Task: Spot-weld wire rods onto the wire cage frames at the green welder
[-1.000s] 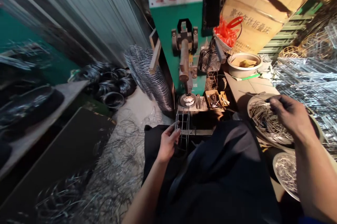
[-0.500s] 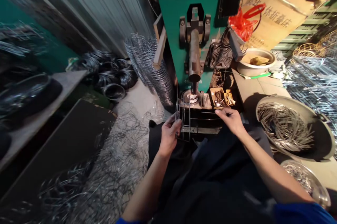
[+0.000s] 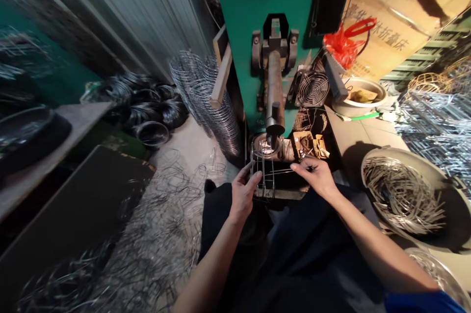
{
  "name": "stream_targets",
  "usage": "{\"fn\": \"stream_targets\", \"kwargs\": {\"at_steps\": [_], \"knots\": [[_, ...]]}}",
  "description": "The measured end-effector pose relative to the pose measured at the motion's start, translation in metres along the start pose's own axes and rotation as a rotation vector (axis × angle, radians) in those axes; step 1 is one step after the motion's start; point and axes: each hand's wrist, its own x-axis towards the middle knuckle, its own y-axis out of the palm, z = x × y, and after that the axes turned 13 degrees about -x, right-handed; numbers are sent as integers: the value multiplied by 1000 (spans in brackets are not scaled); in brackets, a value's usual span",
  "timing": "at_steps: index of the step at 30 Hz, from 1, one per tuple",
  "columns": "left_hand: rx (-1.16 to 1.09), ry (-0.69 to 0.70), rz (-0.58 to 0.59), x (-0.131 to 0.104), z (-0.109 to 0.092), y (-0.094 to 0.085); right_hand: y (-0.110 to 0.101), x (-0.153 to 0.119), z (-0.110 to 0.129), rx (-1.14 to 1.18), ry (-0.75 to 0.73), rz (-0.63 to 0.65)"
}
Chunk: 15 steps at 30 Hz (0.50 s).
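In front of my lap, my left hand [image 3: 244, 190] grips a small wire frame [image 3: 263, 180] by its left side, thumb and fingers closed on it. The frame stands close below the electrode of a green spot welder [image 3: 272, 129]. Between the fingertips of my right hand [image 3: 317, 175] is a thin metal wire [image 3: 281, 171], which points left and reaches the frame. Whether the wire touches the frame's bars, I cannot tell. Just beyond my right hand sits a small yellow box [image 3: 307, 143] with dark bits in it.
A wide basin [image 3: 451, 195] of short wire pieces stands on the right, with a metal bowl [image 3: 437, 269] below it. Stacked wire rings [image 3: 206, 102] lean left of the welder. Loose wire loops [image 3: 158, 234] litter the floor at left. A cardboard box [image 3: 401, 4] stands behind.
My right hand has moved left, bringing the wire to the frame. The view has tilted slightly, so the welder sits lower. My left hand still holds the frame.
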Motion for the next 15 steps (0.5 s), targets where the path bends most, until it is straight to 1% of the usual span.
{"fn": "stream_targets", "kwargs": {"at_steps": [6, 15], "knots": [[19, 32, -18, 10, 2, 2, 4, 15, -8, 1, -1, -16], [8, 86, 16, 30, 5, 10, 0, 35, -14, -18, -8, -11]]}}
